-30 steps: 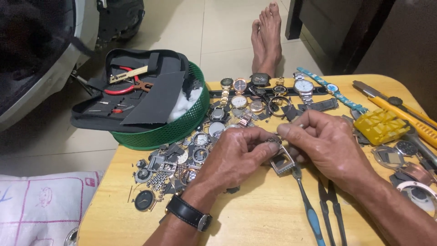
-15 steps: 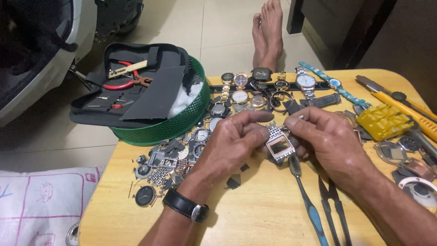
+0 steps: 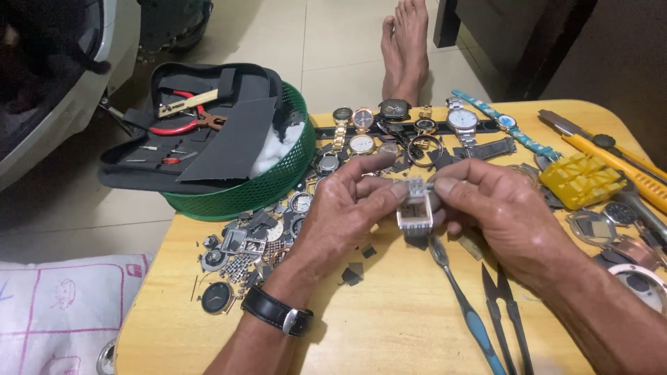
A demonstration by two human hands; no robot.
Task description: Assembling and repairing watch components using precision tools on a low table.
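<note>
Silver square watch case (image 3: pixel 415 212) being held just above the middle of the wooden table (image 3: pixel 389 326), pinched from both sides. Left hand (image 3: pixel 347 212) pressing thumb and forefinger together on the left edge of the case; black wristwatch (image 3: pixel 278 312) showing on that wrist. Right hand (image 3: pixel 504 208) gripping the upper right corner of the case with fingertips (image 3: pixel 445 186) closed on it.

Lying on the table directly below the case: blue-handled tool (image 3: pixel 464 309), pointing near to far. Resting just right of it: black snips (image 3: pixel 506 312). Sitting to the left of the left hand: heap of loose watch parts (image 3: pixel 250 239), dials and bracelet links mixed. Standing at the far left corner, partly over the edge: green mesh basket (image 3: pixel 267 184), carrying an open black tool pouch (image 3: pixel 187 128) with red-handled pliers (image 3: pixel 182 125) inside. Lined up along the far edge: row of wristwatches (image 3: pixel 410 128). Lying at the right: yellow holder block (image 3: pixel 580 179). Showing beyond the table, on the tiled floor: bare feet (image 3: pixel 406 45).
</note>
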